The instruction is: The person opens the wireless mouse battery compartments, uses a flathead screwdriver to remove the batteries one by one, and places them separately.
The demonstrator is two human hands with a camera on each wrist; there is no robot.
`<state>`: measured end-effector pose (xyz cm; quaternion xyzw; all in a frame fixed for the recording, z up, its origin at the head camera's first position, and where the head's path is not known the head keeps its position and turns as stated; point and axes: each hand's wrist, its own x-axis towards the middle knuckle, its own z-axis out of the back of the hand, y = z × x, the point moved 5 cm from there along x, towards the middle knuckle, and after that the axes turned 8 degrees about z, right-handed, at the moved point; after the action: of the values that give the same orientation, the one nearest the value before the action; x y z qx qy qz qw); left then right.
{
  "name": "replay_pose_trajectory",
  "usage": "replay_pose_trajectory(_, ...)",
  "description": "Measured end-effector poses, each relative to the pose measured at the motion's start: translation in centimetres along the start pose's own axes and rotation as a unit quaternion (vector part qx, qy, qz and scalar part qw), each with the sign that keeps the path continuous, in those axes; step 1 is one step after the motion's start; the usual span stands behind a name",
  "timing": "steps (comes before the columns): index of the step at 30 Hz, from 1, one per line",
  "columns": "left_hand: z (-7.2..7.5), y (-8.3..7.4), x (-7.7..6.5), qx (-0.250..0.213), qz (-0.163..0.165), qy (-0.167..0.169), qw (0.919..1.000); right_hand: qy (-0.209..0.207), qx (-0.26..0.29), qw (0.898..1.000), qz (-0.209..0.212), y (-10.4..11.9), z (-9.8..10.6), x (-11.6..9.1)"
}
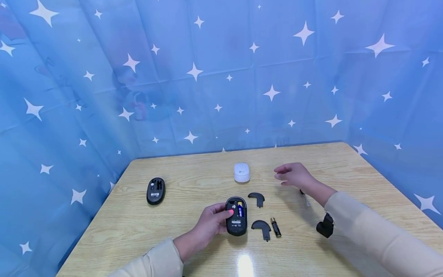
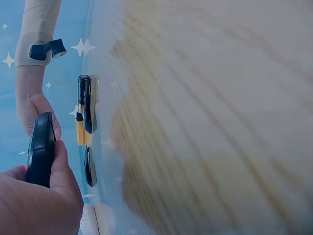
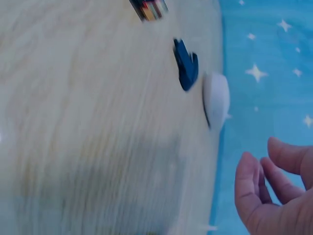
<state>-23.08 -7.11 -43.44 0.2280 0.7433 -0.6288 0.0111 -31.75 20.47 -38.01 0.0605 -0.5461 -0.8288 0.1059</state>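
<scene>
My left hand [image 1: 212, 221] holds a black computer mouse [image 1: 236, 227] with its underside up, thumb across it and fingers along the side. In its uncovered battery compartment lies a blue battery [image 1: 240, 209]. The left wrist view shows this mouse [image 2: 41, 152] edge-on, raised over the table. My right hand [image 1: 294, 175] hovers over the right back of the table, fingers loosely bent and holding nothing; the right wrist view shows this hand [image 3: 274, 196] too. Between the hands lie two curved black battery covers, a rear one [image 1: 257, 197] and a front one [image 1: 263, 227], and a loose black battery [image 1: 275, 227].
A white mouse [image 1: 241, 172] sits at the back middle of the wooden table [image 1: 197, 177]. Another black mouse [image 1: 156, 191] lies underside up on the left, its compartment uncovered. A thin light object [image 1: 306, 200] lies partly hidden under the right forearm. Behind hangs a blue star curtain [image 1: 221, 77].
</scene>
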Motion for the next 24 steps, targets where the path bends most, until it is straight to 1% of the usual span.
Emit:
replay_pose_trajectory(7,-0.1,0.0,0.1,0.002,-0.001,0.006,1.0000,-0.001,0.000,1.000,-0.020,-1.4,2.7,0.4)
replay_pose_trajectory(14,0.0,0.0,0.1,0.004,0.001,0.002,1.0000,0.009,-0.010,0.999,-0.046,-3.7,5.5,0.6)
replay_pose_trajectory(16,-0.1,0.0,0.1,0.005,0.001,0.003,1.0000,0.010,-0.006,0.999,-0.050,-4.2,6.1,0.6)
replay_pose_trajectory(19,-0.2,0.0,0.0,0.005,0.001,0.005,1.0000,0.005,0.013,0.998,-0.059,-5.0,6.6,0.6)
replay_pose_trajectory(24,-0.3,-0.1,0.0,0.003,0.003,0.007,1.0000,-0.003,0.008,0.998,-0.069,-6.0,7.1,0.7)
